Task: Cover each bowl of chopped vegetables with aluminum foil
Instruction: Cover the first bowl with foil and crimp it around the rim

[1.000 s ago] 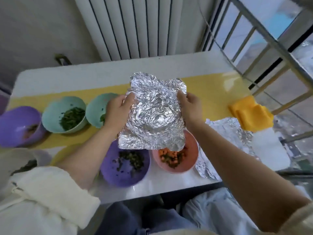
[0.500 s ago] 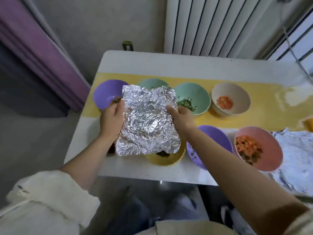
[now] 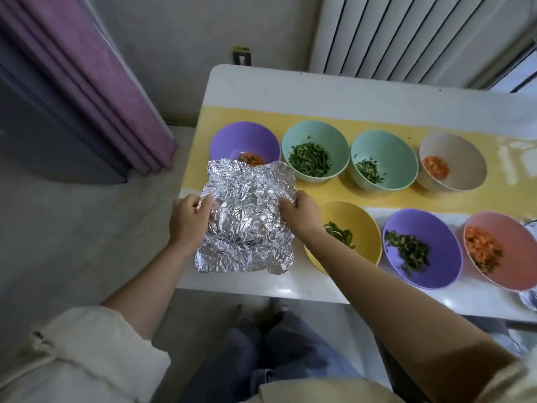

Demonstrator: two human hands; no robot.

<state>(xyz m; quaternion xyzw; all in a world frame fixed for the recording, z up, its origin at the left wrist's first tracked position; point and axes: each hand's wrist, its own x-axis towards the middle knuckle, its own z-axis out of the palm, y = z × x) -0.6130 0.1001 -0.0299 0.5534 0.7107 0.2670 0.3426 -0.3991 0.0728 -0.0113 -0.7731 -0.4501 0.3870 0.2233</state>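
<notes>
A crumpled sheet of aluminum foil [image 3: 247, 219] hangs over the table's front left corner. My left hand [image 3: 189, 219] grips its left edge and my right hand [image 3: 302, 218] grips its right edge. Whatever lies under the foil is hidden. Uncovered bowls stand in two rows. At the back are a purple bowl [image 3: 244, 139] with orange bits, two teal bowls [image 3: 315, 152] [image 3: 383, 162] with greens, and a beige bowl [image 3: 453, 165] with orange bits. In front are a yellow bowl [image 3: 353, 231], a purple bowl [image 3: 422, 248] and a pink bowl [image 3: 499, 251].
The white table [image 3: 319, 82] has a yellow runner [image 3: 209, 158] beneath the back row. A radiator [image 3: 406, 36] stands behind the table and a purple curtain [image 3: 96, 82] hangs at the left. More foil [image 3: 530, 299] shows at the right edge. My knees sit below the table's front edge.
Both hands carried the foil sheet leftward along the front row, from over the pink and purple bowls to the table's left end, and lowered it there. The view swung left.
</notes>
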